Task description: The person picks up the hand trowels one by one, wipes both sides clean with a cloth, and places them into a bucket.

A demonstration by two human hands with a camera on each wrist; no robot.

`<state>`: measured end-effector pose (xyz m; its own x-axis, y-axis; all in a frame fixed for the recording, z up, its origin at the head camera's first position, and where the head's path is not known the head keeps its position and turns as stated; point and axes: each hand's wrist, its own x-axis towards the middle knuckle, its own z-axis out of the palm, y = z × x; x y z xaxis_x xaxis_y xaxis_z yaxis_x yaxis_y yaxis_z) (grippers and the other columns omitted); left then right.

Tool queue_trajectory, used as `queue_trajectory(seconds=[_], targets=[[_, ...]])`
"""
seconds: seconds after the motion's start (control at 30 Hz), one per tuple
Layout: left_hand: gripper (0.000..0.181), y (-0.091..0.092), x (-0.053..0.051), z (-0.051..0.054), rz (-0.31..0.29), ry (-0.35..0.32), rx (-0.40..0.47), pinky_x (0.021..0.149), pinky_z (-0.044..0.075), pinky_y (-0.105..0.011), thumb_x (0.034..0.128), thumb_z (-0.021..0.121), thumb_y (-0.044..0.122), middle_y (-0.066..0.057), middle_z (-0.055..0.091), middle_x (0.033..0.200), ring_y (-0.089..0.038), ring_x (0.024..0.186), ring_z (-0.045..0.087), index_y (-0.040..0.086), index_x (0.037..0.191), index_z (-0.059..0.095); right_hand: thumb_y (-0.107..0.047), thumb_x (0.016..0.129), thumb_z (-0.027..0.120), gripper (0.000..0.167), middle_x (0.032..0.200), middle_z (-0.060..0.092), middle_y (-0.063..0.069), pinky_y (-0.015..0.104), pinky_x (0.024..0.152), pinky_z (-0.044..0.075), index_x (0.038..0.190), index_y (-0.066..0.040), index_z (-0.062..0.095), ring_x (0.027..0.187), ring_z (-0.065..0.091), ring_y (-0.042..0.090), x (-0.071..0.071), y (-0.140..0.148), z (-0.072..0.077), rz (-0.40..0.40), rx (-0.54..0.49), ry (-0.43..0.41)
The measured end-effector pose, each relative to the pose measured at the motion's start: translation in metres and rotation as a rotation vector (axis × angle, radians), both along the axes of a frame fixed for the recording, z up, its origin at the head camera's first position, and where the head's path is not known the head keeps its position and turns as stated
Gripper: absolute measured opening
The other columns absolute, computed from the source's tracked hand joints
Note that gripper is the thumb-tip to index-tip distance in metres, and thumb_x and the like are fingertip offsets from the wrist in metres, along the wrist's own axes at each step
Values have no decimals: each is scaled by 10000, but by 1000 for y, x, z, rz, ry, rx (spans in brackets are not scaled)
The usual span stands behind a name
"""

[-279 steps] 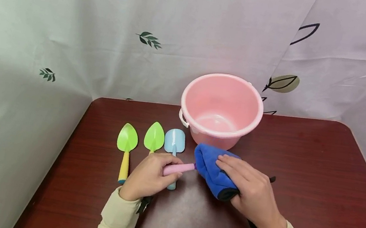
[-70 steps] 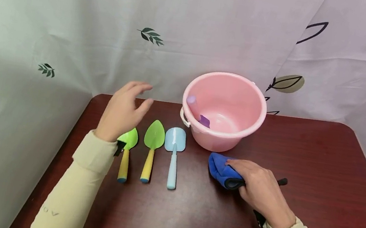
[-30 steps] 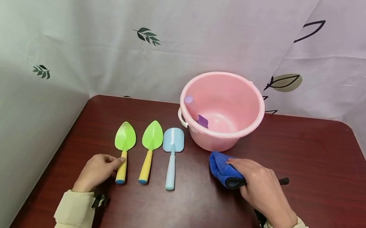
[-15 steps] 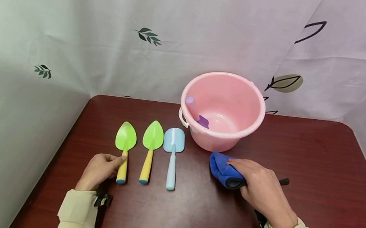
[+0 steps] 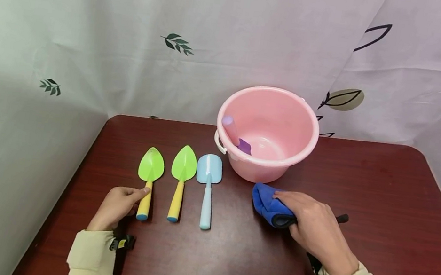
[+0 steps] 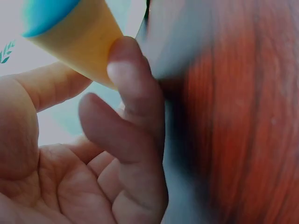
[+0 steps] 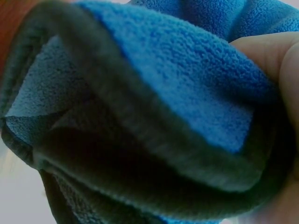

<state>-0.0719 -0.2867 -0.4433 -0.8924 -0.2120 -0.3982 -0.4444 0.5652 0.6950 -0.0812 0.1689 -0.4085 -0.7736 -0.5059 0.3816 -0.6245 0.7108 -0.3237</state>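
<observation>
At the left of the table, my left hand point(image 5: 117, 205) pinches the yellow handle of the leftmost green trowel point(image 5: 151, 165) between thumb and fingers. The blue-tipped yellow handle point(image 6: 81, 39) shows up close in the left wrist view. My right hand point(image 5: 316, 228) grips a folded blue cloth point(image 5: 268, 204) with black edging, in front of the pink bucket point(image 5: 260, 167). In the right wrist view the cloth point(image 7: 182, 70) hides most of that hand. Beside the held trowel lie a second green trowel point(image 5: 184, 165) and a light blue shovel point(image 5: 210, 169). A purple-bladed tool point(image 5: 244, 147) leans inside the bucket.
The dark red wooden table point(image 5: 192, 266) has rounded far corners. Pale curtains with a leaf print point(image 5: 179, 43) hang behind it and at both sides. A white handle point(image 5: 220, 143) hangs at the bucket's left.
The pink-handled tool, earlier gripped against the cloth, now lies in the bucket. My left hand then took the leftmost trowel, whose handle end has just shifted slightly left. The right hand keeps the cloth.
</observation>
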Motion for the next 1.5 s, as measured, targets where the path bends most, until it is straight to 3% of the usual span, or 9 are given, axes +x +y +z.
queue_trajectory(seconds=[0.33,0.57,0.8,0.83,0.9,1.07,1.13,1.2,1.5], targets=[[588,-1,1,-2,16,1,30,693,540,-295,979,627,456,-174,683,1092,-178,835,632,-77,1224,669,138,633,597,641,1169,713,18,469,760,574,1211,-110,717,1077,675,204,0,0,0,3,-7,-5],[580,-1,0,0,63,13,92,691,548,-287,987,623,438,-158,680,1033,-164,788,645,-93,1216,664,137,637,595,639,1175,712,24,479,766,573,1215,-108,716,1082,673,212,0,0,0,3,-4,-11],[665,-3,0,7,74,4,81,748,540,-301,977,608,501,-207,646,1167,-193,890,660,-95,1272,629,138,641,598,638,1176,711,26,483,777,571,1218,-108,714,1083,672,213,0,0,1,-1,-1,-21],[678,-3,0,8,76,3,76,742,536,-295,973,607,514,-212,639,1189,-184,892,652,-90,1280,627,140,641,597,638,1175,712,26,483,778,571,1218,-107,714,1083,672,213,0,0,1,-2,-1,-22],[693,-4,-1,11,90,-8,69,609,503,-291,961,607,542,-215,629,1208,-177,792,622,-65,1294,628,139,643,597,634,1174,713,28,483,781,571,1216,-105,716,1083,673,215,0,-1,1,-4,1,-22],[697,-2,-1,16,94,3,56,578,476,-278,963,600,546,-208,642,1161,-190,794,597,-57,1311,621,143,651,608,624,1173,713,35,486,786,572,1216,-99,715,1081,674,223,1,-1,2,-6,1,-27],[688,-1,-1,17,78,25,45,709,511,-279,970,594,537,-207,648,1174,-212,921,624,-61,1309,622,143,652,612,620,1173,713,38,485,784,573,1215,-97,714,1080,674,224,1,-1,3,-8,0,-28],[660,1,-2,17,65,40,47,743,522,-286,974,596,525,-205,649,1193,-238,956,634,-48,1299,634,140,652,611,619,1172,713,38,481,781,574,1213,-97,715,1081,674,223,1,-1,3,-9,-1,-24],[486,13,0,24,-49,115,41,759,515,-294,989,630,407,-123,693,1081,-177,897,599,-22,1205,704,144,643,606,629,1173,712,33,478,770,574,1212,-103,714,1082,674,222,1,1,3,-15,-8,-17]])
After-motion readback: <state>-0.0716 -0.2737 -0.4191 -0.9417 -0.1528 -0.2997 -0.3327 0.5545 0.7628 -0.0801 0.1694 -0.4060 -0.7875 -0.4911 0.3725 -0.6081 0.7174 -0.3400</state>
